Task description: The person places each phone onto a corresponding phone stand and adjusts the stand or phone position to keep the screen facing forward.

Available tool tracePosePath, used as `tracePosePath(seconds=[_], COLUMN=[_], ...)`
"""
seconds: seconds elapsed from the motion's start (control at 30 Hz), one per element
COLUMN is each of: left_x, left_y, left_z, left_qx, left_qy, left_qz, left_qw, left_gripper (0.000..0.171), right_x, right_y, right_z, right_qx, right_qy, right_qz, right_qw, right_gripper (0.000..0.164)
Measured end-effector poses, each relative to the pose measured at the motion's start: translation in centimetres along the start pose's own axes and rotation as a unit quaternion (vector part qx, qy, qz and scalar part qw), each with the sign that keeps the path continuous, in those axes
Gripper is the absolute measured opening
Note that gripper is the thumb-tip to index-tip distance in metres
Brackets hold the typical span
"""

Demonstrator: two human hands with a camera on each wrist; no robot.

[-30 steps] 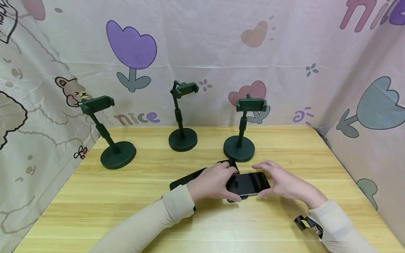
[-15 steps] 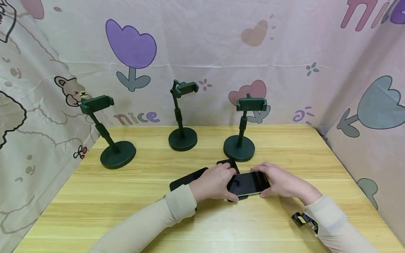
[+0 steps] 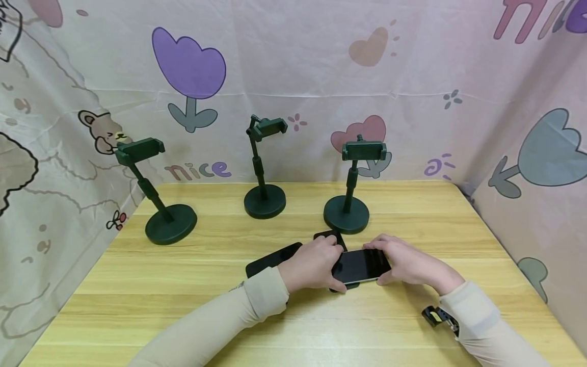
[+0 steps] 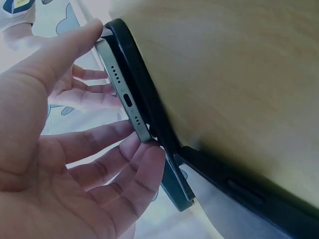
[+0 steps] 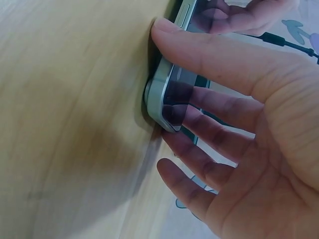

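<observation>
Between my two hands is a smartphone [image 3: 362, 266], its dark glass face up and its pale metal edge showing. My left hand [image 3: 312, 262] grips its left end, thumb on the near edge and fingers at the far one. The end with the charging port [image 4: 127, 100] faces that palm. At the right end, my right hand [image 3: 405, 261] holds the corners between thumb and fingertips. Under the phone lies a black phone-shaped piece with a raised rim [image 4: 149, 89], mostly hidden. Another flat black phone-shaped thing [image 3: 270, 260] lies partly behind my left wrist.
Three dark green phone stands stand toward the back: a left one [image 3: 171, 224], a middle one [image 3: 265, 202] and a right one [image 3: 346, 214]. A further black piece [image 3: 338, 238] shows beyond my left fingers, near the right stand's base. Printed cloth [image 3: 293, 61] hangs behind the wooden table [image 3: 192, 306].
My right hand has moved slightly left, and its fingers have closed in on the phone's right end. My left thumb has shifted a little left along the near edge. The stands have not moved.
</observation>
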State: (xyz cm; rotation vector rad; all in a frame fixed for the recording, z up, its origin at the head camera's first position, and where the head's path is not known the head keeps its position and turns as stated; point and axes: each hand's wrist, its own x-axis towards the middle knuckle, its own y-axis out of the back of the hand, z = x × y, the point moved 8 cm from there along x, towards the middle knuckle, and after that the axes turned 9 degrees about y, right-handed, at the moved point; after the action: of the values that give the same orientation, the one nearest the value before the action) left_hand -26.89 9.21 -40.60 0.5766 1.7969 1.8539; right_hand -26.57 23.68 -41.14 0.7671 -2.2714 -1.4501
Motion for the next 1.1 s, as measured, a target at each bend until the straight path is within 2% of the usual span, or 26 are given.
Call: tracePosePath(seconds=[0.53, 0.8, 1.1], left_x=[0.3, 0.5, 0.5], left_y=[0.0, 0.0, 0.1], left_z=[0.4, 0.3, 0.1], left_qx=[-0.005, -0.022, -0.042], left_qy=[-0.007, -0.001, 0.003], left_qz=[-0.002, -0.006, -0.005], left_qw=[1.0000, 0.9997, 0.9991], left_gripper=[0.073, 0.071, 0.073], right_x=[-0.1, -0.2, -0.1], right_y=[0.1, 0.5, 1.1], right_z=[0.3, 0.2, 0.0], right_qx=[0.010, 0.025, 0.015], right_qy=[0.002, 0.007, 0.021], right_qz=[-0.002, 0.001, 0.005], right_qw=[1.000, 1.000, 1.000], right_gripper=[0.076, 0.076, 0.076])
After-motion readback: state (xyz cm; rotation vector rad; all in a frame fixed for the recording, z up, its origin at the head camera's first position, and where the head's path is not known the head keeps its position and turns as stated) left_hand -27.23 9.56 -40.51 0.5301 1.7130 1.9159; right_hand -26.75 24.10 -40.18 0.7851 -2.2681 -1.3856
